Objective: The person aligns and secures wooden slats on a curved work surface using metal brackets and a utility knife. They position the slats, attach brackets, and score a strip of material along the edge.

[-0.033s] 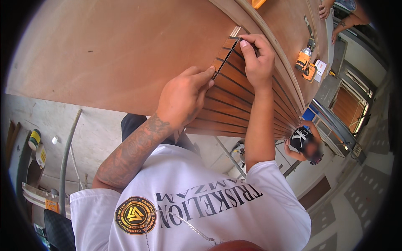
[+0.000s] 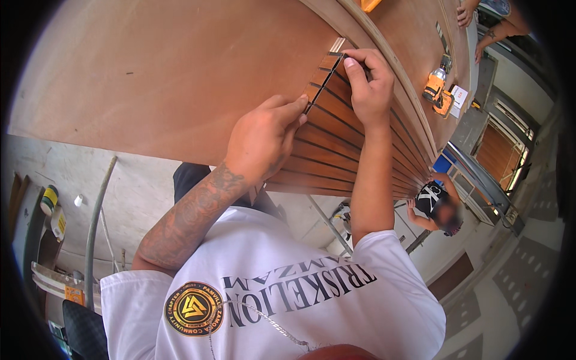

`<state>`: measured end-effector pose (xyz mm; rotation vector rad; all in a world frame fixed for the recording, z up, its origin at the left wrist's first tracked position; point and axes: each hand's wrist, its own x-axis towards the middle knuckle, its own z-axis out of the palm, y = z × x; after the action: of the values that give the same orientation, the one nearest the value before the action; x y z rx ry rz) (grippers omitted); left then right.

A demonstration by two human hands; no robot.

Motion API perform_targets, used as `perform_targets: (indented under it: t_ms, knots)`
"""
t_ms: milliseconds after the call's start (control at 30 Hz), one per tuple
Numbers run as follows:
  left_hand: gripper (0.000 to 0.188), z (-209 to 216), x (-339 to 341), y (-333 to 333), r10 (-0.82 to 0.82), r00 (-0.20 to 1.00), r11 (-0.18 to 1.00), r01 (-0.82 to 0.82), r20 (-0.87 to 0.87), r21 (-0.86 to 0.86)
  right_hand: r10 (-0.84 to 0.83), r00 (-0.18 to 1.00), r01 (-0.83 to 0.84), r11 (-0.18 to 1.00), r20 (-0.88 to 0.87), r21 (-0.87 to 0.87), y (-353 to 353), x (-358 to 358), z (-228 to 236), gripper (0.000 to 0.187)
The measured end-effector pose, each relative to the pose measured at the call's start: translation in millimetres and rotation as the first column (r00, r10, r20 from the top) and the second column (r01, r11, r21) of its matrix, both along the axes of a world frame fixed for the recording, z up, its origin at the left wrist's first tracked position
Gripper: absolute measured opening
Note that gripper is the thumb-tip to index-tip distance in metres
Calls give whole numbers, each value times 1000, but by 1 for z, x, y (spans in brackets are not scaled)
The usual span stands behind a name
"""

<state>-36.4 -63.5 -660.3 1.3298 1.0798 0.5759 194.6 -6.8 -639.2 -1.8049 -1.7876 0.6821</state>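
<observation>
A narrow wood strip with dark cross lines lies along the end of a brown panel with dark stripes. A thin dark gap runs between the two, and the lines on the strip roughly match the panel's stripes. My left hand pinches the strip's near end between thumb and fingers. At its far end, my right hand is closed, with the thumb and curled forefinger pressed on the strip's edge. The right fingertips are partly hidden. Both pieces rest on a broad brown wooden surface.
A curved raised wooden rim runs beyond my right hand. Past it lie a yellow-and-black power drill and a white card. One person is at the panel's right end; another person's hands rest at the far right. A metal pole stands left.
</observation>
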Motion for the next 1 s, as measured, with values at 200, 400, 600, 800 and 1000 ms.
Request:
perform_targets:
  t_ms: [200, 400, 600, 800, 1000]
  knots:
    - [31, -4, 3, 3, -7, 1000, 1000, 8, -29, 12, 2, 1000, -2, 1000, -16, 12, 5, 2, -4, 11]
    - [32, -4, 3, 2, -29, 999, 999, 29, -44, 18, -2, 1000, 2, 1000, -18, 15, 4, 4, -7, 11]
    - [35, -4, 3, 1, 0, 999, 998, 3, -34, 68, -64, 996, 61, 997, -70, -48, 5, 1, -9, 12]
    - [34, -10, 10, -4, 40, 996, 992, -30, -80, 120, -160, 987, 159, 979, 3, -130, 8, -2, -14, 23]
    - [38, -10, 9, -8, 39, 998, 996, -35, -49, 77, -153, 987, 156, 986, 40, -65, 7, -4, -17, 21]
